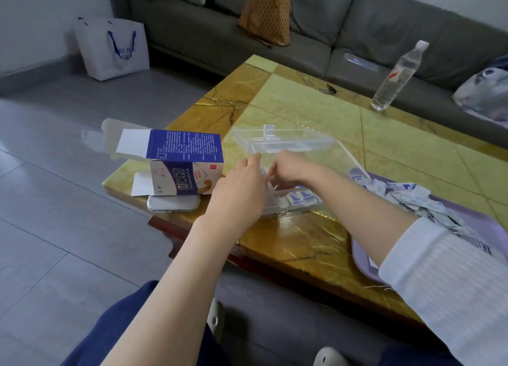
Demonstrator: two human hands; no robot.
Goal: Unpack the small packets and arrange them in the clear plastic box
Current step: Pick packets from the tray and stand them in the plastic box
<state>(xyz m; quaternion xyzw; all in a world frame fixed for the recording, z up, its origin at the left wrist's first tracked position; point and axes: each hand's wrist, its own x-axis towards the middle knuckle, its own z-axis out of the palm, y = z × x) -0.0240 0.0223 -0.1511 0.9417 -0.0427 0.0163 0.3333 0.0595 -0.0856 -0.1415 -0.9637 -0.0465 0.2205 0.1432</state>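
Our left hand [242,185] and right hand [291,170] meet over the clear plastic box [297,210], fingers curled inward; we cannot tell whether they pinch anything. Small packets [302,198] stand inside it. At the box's 3 o'clock more packets heap on a purple tray [365,255]; at 9 o'clock lies the opened carton [187,159].

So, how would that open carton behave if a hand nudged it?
Probably light: the carton has its end flaps open and packets lie heaped on the tray, so it may be emptied. It rests on a phone at the table corner, so a nudge could slide or tip it off. Thin card, likely crushable.
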